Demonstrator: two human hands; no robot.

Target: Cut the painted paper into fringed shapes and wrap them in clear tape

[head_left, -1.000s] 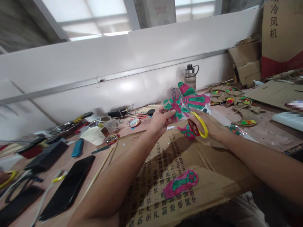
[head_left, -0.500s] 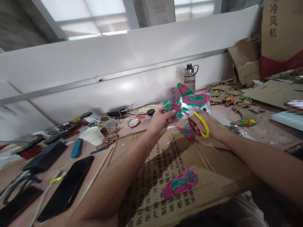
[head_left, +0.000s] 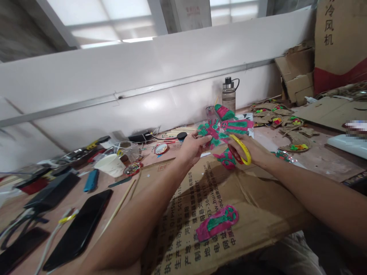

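Between thumb and fingers, my left hand (head_left: 195, 144) pinches a pink-and-green painted paper cutout (head_left: 211, 130) near its left side. My right hand (head_left: 247, 145) is wrapped round scissors (head_left: 243, 149) with yellow-and-red handles; the blades are mostly hidden by the hand and the paper. Painted strips fan out to the upper right of the cutout, beyond the scissors. Under my hands, another pink-and-green piece (head_left: 227, 159) lies on the cardboard sheet (head_left: 252, 198). Closer to me, a long pink-and-green painted piece (head_left: 218, 223) rests flat on the same cardboard.
A water bottle (head_left: 229, 95) stands behind my hands. Left are a paper cup (head_left: 110, 165), a dish of beads (head_left: 133, 168), a black phone (head_left: 79, 229) and a wooden stick (head_left: 118, 206). Decorated brown cardboard pieces (head_left: 298, 139) lie to the right, near a flattened box (head_left: 301, 76).
The white paper around the painted strips shows less at the right and lower edge. Both hands keep their holds, and the view has shifted slightly.
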